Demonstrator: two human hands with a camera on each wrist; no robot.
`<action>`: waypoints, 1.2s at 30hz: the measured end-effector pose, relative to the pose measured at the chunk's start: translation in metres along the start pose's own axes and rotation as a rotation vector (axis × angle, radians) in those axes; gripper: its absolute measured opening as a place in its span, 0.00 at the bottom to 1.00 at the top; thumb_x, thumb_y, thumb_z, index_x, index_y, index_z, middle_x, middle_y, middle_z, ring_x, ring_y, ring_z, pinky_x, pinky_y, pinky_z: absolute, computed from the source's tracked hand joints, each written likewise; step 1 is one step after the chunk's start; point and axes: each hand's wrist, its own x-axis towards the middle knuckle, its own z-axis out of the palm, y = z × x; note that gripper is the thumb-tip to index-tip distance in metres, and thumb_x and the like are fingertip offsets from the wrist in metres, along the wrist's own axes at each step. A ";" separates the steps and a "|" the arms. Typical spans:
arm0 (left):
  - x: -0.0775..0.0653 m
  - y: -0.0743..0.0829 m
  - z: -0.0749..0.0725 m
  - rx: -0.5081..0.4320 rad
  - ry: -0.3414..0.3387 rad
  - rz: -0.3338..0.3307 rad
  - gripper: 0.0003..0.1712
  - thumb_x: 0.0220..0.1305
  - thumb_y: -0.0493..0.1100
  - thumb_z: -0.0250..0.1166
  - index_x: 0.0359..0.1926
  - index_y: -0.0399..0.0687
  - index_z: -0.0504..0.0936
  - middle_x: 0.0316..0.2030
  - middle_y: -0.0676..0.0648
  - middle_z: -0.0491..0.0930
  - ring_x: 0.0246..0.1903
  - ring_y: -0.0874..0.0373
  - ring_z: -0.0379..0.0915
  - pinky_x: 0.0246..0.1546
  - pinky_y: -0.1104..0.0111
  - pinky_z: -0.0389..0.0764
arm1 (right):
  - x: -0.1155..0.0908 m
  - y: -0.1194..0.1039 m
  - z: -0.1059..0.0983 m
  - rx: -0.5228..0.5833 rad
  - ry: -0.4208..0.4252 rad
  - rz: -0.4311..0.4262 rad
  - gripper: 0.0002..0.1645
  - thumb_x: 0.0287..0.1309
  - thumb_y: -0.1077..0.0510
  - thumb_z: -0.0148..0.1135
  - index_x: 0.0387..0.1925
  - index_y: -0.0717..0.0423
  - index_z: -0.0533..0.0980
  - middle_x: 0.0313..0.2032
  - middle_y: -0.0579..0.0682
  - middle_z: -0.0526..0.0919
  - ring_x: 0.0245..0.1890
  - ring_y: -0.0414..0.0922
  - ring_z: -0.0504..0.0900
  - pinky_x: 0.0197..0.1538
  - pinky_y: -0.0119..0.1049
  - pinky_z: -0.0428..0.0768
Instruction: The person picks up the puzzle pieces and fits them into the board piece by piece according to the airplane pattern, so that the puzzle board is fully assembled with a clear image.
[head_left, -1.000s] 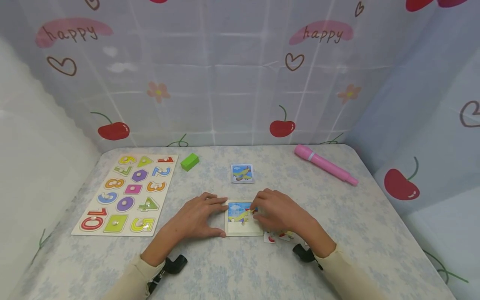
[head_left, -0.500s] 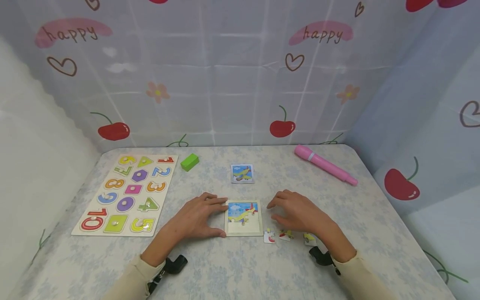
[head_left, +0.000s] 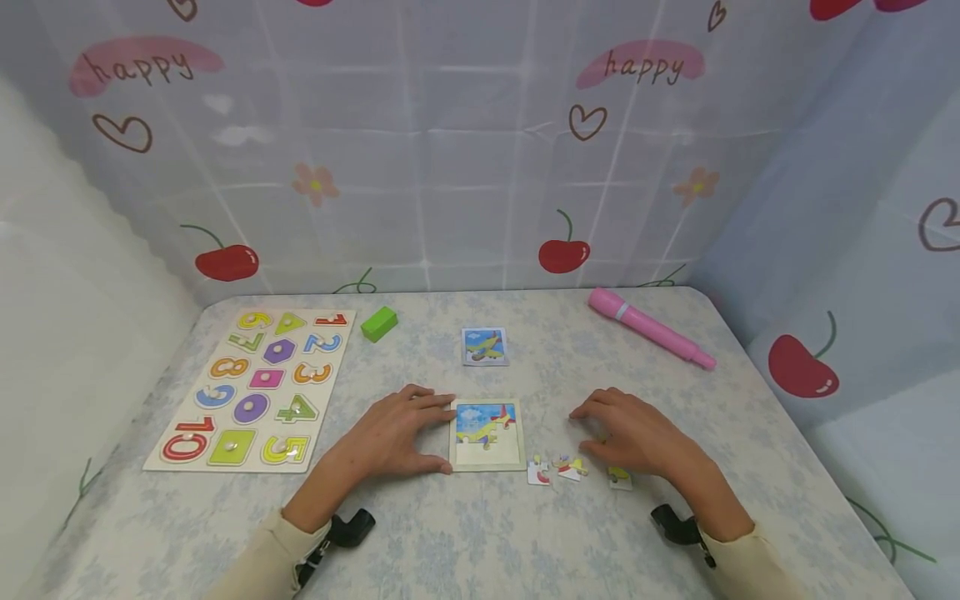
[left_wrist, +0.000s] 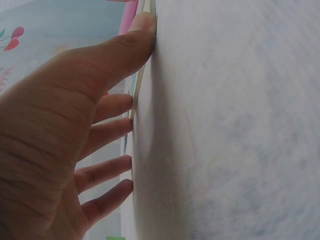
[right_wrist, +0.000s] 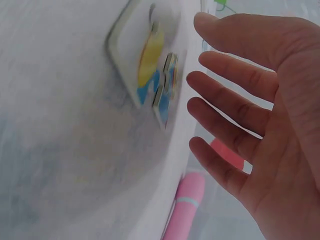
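A square puzzle tray (head_left: 487, 458) lies in the middle of the table, its upper part filled with a yellow aeroplane picture and its lower part bare. Along the tray's left edge rests my left hand (head_left: 390, 435), thumb and fingertips touching the rim, fingers fairly straight. My right hand (head_left: 637, 429) hovers to the right of the tray, holding nothing, with its fingers loosely spread. Beneath and beside it lie loose jigsaw pieces: one by the tray's corner (head_left: 538, 472), a white, red and yellow piece (head_left: 572, 468), and a yellow piece (head_left: 619, 478) partly under the hand.
A small aeroplane picture card (head_left: 484, 347) lies behind the tray. At the left is a number-and-shape board (head_left: 251, 392), with a green block (head_left: 379, 324) near its top corner. A pink pen-like stick (head_left: 652, 331) lies at the back right. A printed curtain hangs behind the table.
My right hand has let go of a piece with a red tail, now in the tray's upper right, and moved right toward the loose pieces. My left hand has stayed put.
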 end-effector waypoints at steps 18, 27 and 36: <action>0.000 0.000 0.000 0.001 0.014 0.011 0.47 0.56 0.72 0.79 0.71 0.54 0.83 0.75 0.52 0.75 0.72 0.48 0.69 0.63 0.45 0.78 | -0.025 0.021 -0.003 0.035 0.016 0.024 0.15 0.56 0.51 0.84 0.44 0.42 0.86 0.49 0.43 0.83 0.52 0.49 0.83 0.54 0.53 0.85; 0.000 0.001 0.000 -0.005 0.012 0.005 0.47 0.56 0.72 0.79 0.71 0.55 0.83 0.75 0.52 0.75 0.72 0.48 0.68 0.62 0.45 0.78 | -0.025 0.023 0.001 0.015 0.054 -0.010 0.13 0.57 0.52 0.84 0.41 0.41 0.86 0.45 0.38 0.82 0.46 0.41 0.82 0.50 0.47 0.85; 0.001 0.000 0.001 0.000 0.015 0.024 0.47 0.55 0.71 0.79 0.71 0.54 0.83 0.75 0.52 0.75 0.72 0.47 0.69 0.62 0.45 0.79 | -0.018 0.014 0.000 0.016 0.066 -0.061 0.13 0.60 0.50 0.81 0.45 0.42 0.87 0.43 0.34 0.84 0.47 0.40 0.82 0.51 0.46 0.84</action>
